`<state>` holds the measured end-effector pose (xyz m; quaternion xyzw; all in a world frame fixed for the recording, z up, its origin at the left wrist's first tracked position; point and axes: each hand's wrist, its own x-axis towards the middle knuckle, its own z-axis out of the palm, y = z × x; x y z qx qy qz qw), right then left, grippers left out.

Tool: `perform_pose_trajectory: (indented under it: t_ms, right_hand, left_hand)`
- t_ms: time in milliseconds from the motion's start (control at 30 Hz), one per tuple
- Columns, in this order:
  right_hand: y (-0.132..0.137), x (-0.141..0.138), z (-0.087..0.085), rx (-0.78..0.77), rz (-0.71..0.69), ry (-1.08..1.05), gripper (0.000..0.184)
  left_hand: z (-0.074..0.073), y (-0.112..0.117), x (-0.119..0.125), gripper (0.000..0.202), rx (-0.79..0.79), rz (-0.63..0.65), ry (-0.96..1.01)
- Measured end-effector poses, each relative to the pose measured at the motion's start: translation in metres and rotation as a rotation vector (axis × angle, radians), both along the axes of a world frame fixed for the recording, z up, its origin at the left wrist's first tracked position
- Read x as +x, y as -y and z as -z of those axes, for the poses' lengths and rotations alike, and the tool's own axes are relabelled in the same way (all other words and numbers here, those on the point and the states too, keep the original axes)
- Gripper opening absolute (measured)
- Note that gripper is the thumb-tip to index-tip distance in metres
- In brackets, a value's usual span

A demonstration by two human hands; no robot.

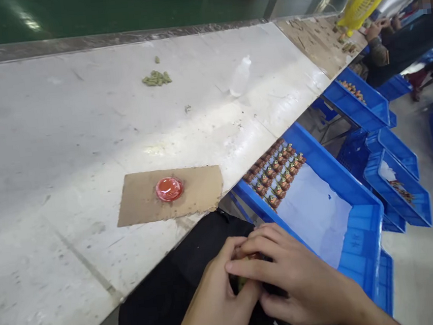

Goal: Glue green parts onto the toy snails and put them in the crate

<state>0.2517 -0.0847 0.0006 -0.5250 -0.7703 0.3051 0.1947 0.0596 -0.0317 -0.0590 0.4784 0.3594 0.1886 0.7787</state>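
Observation:
In front of my dark clothing, my left hand (219,287) and my right hand (284,273) are closed together around a small greenish piece (242,282). Fingers cover most of it, so its full shape cannot be made out. Ahead of my hands, on the bench, lies a piece of brown cardboard (136,201) bearing a round lid or shallow dish of glossy red (169,188). To the right, a blue crate (360,220) holds several rows of small brown-and-green figurines (274,172) on a pale sheet (313,209).
On the white bench (83,134) sit a pile of small green pieces (157,79) and a translucent squeeze bottle (240,77). More blue crates (398,186) stand at right. Farther off, a co-worker in dark clothing (401,52) sits beyond a yellow basket-like object (367,0).

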Motion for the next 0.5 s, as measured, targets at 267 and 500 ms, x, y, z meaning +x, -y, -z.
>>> perform_pose_trajectory:
  t_ms: [267,500]
  right_hand:
    - [0.046,0.043,0.028,-0.235,0.290,-0.022,0.038]
    - [0.074,0.141,0.126,-0.329,0.908,0.174,0.013]
  left_hand:
    - [0.029,0.027,0.031,0.049,-0.200,0.083,-0.087]
    - [0.053,0.009,0.040,0.060,-0.353,0.011,-0.112]
